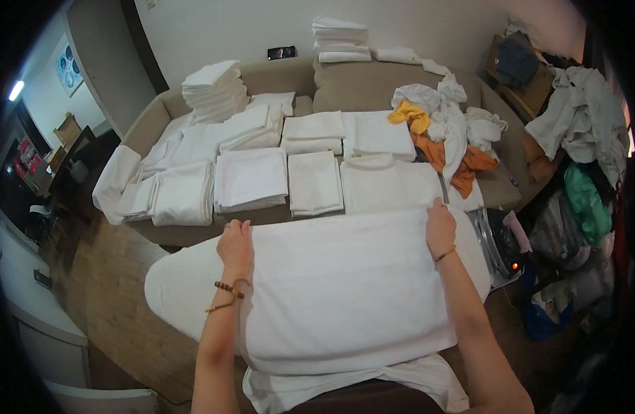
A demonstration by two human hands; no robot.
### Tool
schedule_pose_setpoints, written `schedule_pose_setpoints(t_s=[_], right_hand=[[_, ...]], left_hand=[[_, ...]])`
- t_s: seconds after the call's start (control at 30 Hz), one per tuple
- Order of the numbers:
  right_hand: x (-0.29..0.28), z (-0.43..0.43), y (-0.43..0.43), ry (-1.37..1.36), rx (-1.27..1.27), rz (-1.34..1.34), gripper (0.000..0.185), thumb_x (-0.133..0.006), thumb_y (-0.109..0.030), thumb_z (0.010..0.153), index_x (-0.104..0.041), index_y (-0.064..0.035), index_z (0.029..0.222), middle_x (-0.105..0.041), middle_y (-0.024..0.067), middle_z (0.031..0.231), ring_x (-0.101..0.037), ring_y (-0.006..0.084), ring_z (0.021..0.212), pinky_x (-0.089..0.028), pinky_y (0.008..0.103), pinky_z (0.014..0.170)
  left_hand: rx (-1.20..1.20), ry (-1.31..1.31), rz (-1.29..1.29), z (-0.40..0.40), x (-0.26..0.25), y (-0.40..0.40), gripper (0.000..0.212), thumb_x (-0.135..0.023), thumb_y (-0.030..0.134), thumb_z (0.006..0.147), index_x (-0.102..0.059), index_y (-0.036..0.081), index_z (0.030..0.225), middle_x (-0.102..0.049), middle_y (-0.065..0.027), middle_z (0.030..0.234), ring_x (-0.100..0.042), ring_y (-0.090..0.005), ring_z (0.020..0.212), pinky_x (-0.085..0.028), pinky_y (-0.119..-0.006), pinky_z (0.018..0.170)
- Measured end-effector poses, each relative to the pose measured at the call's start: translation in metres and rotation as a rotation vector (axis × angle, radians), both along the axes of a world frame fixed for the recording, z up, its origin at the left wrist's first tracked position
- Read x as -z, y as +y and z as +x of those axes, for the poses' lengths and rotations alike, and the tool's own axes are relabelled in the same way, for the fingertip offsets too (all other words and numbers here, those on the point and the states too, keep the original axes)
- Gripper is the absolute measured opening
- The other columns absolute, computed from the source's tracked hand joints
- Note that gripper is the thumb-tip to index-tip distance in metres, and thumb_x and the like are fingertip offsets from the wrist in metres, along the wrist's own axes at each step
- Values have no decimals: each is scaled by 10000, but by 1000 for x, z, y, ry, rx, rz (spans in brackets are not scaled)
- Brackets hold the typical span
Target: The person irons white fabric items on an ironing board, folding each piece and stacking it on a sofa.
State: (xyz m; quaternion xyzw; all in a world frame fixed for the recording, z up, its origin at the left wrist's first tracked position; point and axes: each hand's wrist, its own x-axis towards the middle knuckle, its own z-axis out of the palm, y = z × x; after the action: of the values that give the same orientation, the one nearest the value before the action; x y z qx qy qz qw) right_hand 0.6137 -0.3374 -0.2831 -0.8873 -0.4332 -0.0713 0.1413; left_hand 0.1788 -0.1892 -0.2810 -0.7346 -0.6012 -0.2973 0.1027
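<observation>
A white cloth (343,290) lies spread over a padded ironing board (180,282), its near part hanging over the board's near edge. My left hand (236,247) grips the cloth's far left corner with curled fingers. At the far right corner, my right hand (441,227) pinches the same cloth. The cloth looks mostly smooth, with faint creases. Beyond the board's right end rests an iron (503,243) with a pink wrapped handle and a lit orange light. More white fabric (317,390) bunches below the cloth, close to my body.
Folded white cloths (250,178) cover much of the beige sofa (281,77) across from me, with tall stacks at its left and on its backrest. Crumpled white, yellow and orange cloths (467,165) lie at its right. Bags and a blue container (547,318) stand right of the board.
</observation>
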Motion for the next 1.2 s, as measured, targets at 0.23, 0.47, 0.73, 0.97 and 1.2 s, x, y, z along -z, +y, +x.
schedule_pose_setpoints(t_s=[0.23,0.47,0.73,0.97,1.2], right_hand=[[-12,-217,19,353,-1018,-38,548,-418,-306,973,-355,3,1421,-341,207,1483,-278,327,1398,-178,472,1149],[29,-71,-6,37,-483,35,685,-534,-417,920,-346,1,1429,-309,176,1509,-269,303,1405,-199,499,1138],[-32,74,-102,-381,176,-169,780,-663,-304,822,-296,-50,1462,-308,195,1491,-259,365,1387,-196,485,1131],[-47,230,-213,391,-44,68,597,-698,-203,777,-479,-29,1305,-636,143,878,-638,284,788,-512,370,666],[-93,195,-173,942,2,65,446,-644,-87,763,-542,3,1187,-555,41,685,-544,124,505,-444,263,415]], left_hand=[[487,91,-305,69,33,-86,427,-517,261,901,-542,9,1245,-418,-212,1426,-377,-423,1317,-307,-563,1055],[201,169,-390,11,3,-60,576,-499,433,927,-429,147,1421,-238,-182,1542,-222,-412,1410,-156,-593,1120],[215,-342,-267,-64,16,-85,442,-621,122,856,-528,3,1271,-474,-225,1319,-506,-342,1178,-459,-366,927],[-7,-579,-738,-75,-25,-155,335,-688,212,824,-604,-28,1041,-638,-114,706,-587,-204,594,-473,-358,572],[-34,-415,-741,-75,-29,-146,313,-679,249,844,-639,-61,863,-641,-117,680,-569,-165,595,-459,-323,565]])
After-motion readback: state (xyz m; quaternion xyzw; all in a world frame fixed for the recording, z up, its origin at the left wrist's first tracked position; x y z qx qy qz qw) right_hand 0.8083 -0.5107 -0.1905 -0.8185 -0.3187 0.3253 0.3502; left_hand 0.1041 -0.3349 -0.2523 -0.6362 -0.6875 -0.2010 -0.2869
